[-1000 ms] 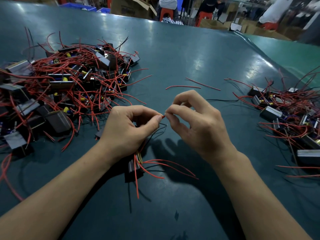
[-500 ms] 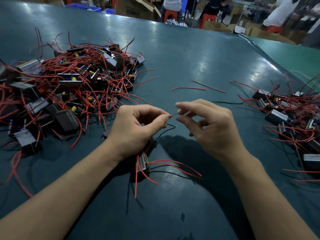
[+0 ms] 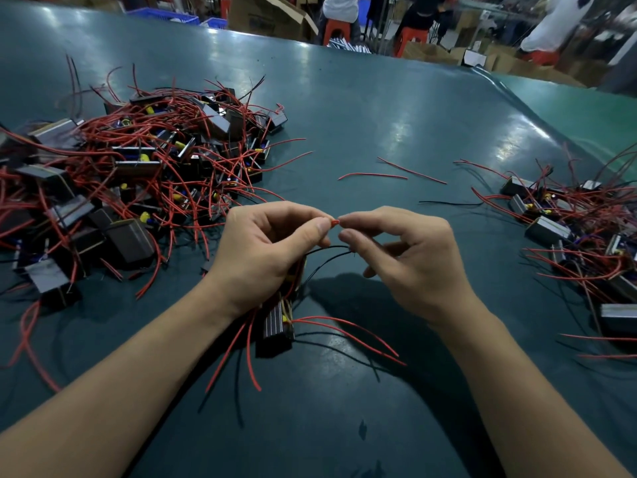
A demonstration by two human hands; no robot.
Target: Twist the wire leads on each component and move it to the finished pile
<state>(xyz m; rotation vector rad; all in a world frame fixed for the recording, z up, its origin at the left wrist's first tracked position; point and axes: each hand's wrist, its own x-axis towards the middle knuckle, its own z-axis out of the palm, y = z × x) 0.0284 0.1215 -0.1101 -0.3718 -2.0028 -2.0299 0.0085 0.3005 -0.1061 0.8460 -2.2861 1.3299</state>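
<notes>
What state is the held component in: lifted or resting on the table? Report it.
Cannot tell. The component hangs below the left hand, which pinches its red lead tip; contact with the table is unclear.

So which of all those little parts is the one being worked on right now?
Start from the dark green table, with a big tangle of red-wired blocks on its left and a smaller pile on its right. Between them, the left hand grips one dark block with red and black leads. It alone is off the piles, one red lead tip pinched between both hands.
</notes>
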